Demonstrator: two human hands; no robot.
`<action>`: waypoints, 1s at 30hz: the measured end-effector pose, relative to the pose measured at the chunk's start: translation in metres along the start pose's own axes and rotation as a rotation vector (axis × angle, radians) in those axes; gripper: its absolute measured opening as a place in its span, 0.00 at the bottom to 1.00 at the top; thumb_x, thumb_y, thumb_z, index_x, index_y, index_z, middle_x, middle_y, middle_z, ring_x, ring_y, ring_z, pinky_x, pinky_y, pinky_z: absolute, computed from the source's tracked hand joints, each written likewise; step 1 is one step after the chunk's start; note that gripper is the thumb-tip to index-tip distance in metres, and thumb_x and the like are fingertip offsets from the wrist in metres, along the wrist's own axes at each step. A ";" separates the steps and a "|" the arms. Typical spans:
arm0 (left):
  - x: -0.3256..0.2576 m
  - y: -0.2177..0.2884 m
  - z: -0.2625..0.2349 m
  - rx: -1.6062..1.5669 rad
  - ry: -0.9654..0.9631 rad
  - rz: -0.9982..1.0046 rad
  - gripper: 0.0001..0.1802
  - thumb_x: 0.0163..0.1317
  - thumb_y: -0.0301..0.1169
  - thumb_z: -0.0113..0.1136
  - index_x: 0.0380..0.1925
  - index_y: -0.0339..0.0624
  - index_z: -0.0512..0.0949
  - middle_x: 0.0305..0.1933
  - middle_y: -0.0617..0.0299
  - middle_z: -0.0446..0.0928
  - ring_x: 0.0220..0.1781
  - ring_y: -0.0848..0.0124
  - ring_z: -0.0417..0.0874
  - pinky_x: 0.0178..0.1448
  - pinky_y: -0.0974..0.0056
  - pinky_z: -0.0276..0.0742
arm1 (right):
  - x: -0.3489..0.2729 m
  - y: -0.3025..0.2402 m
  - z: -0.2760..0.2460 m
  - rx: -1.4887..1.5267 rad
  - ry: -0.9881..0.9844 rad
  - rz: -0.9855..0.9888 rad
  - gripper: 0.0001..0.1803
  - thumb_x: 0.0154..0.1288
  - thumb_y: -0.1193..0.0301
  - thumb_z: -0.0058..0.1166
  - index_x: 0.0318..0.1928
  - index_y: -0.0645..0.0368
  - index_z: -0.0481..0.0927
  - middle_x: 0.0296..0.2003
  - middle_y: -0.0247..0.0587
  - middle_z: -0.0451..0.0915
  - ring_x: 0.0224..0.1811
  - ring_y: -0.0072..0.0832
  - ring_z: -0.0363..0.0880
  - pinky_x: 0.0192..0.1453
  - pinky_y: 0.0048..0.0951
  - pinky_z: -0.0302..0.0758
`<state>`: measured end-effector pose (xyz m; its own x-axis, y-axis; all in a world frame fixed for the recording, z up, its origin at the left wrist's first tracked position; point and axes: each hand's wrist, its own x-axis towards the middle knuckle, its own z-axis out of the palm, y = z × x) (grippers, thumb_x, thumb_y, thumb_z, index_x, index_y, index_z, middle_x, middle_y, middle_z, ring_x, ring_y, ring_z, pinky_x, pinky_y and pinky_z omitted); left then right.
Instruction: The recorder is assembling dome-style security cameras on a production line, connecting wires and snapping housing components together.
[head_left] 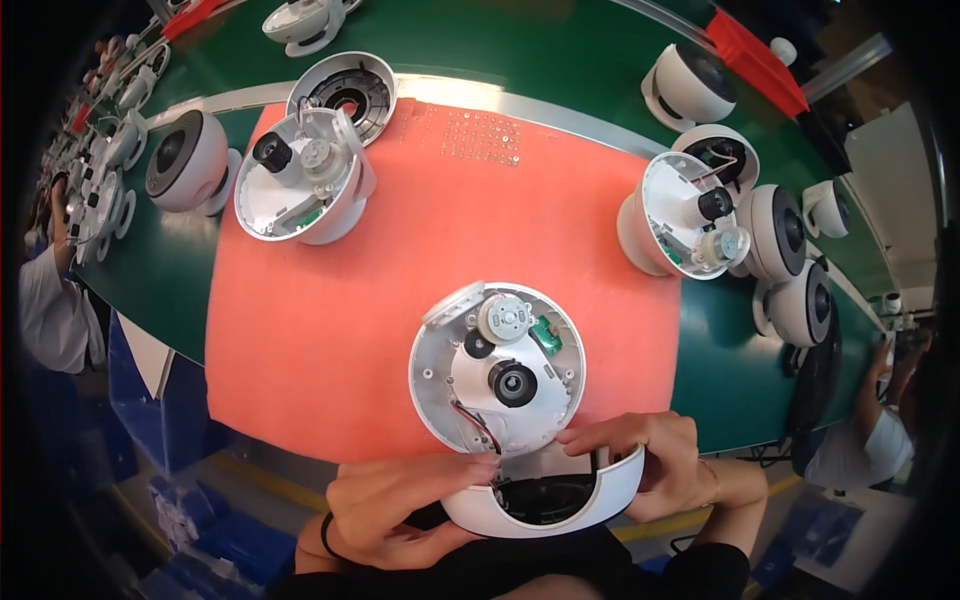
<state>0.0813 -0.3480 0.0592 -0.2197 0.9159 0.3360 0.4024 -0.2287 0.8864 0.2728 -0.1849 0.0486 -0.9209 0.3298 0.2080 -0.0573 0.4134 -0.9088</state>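
Observation:
A white rounded cover (610, 497) with a dark inside is held between my two hands at the mat's near edge. My left hand (395, 505) grips its left side, fingers along the top rim. On the right side, my right hand (655, 460) is closed around it, fingertips reaching over the rim. Just beyond lies an open white round housing (430, 390), touching or nearly touching the cover. It shows a silver motor (503, 317), a black cylinder (514, 383), a small green circuit board (547, 336) and red and black wires (476, 420) running toward the cover.
An orange mat (500, 230) covers the green bench. Opened housings stand at its left (300, 190) and right (680, 215). Small screws (480, 138) lie in rows at the back. Closed white units (190, 160) stand around. Other people (60, 300) sit at both sides.

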 end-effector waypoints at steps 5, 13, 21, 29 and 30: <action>-0.010 -0.001 0.003 -0.071 0.046 -0.110 0.25 0.43 0.27 0.70 0.42 0.28 0.74 0.38 0.48 0.79 0.38 0.61 0.83 0.41 0.67 0.79 | 0.001 -0.005 -0.002 0.072 -0.071 0.064 0.14 0.47 0.78 0.63 0.33 0.67 0.71 0.32 0.51 0.81 0.38 0.40 0.82 0.40 0.28 0.79; -0.013 -0.007 0.000 -0.103 0.025 -0.036 0.19 0.43 0.22 0.68 0.39 0.31 0.77 0.39 0.47 0.79 0.40 0.60 0.83 0.43 0.65 0.79 | 0.008 -0.010 -0.003 0.010 -0.078 0.067 0.19 0.44 0.79 0.64 0.21 0.59 0.62 0.34 0.52 0.80 0.39 0.40 0.82 0.40 0.29 0.79; -0.017 -0.010 0.002 -0.206 0.085 -0.052 0.18 0.44 0.21 0.67 0.38 0.33 0.78 0.39 0.48 0.79 0.42 0.59 0.82 0.46 0.64 0.79 | 0.017 -0.017 -0.009 -0.057 -0.144 0.053 0.16 0.41 0.75 0.66 0.26 0.60 0.69 0.37 0.52 0.79 0.39 0.40 0.82 0.35 0.27 0.78; -0.013 -0.011 0.003 -0.198 0.019 -0.086 0.20 0.43 0.21 0.68 0.39 0.33 0.75 0.39 0.44 0.79 0.40 0.59 0.83 0.42 0.65 0.80 | 0.016 -0.024 -0.009 -0.119 -0.081 -0.090 0.25 0.41 0.64 0.71 0.36 0.65 0.74 0.35 0.50 0.80 0.33 0.37 0.82 0.35 0.29 0.78; -0.014 -0.010 0.004 -0.195 0.021 -0.083 0.20 0.43 0.21 0.68 0.39 0.33 0.75 0.39 0.44 0.79 0.40 0.59 0.83 0.42 0.65 0.80 | 0.016 -0.026 -0.011 -0.129 -0.114 -0.033 0.26 0.41 0.64 0.71 0.37 0.65 0.74 0.35 0.50 0.80 0.33 0.37 0.82 0.35 0.29 0.78</action>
<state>0.0838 -0.3569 0.0442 -0.2644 0.9276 0.2639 0.2033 -0.2139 0.9555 0.2640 -0.1807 0.0795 -0.9576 0.2188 0.1876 -0.0448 0.5299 -0.8469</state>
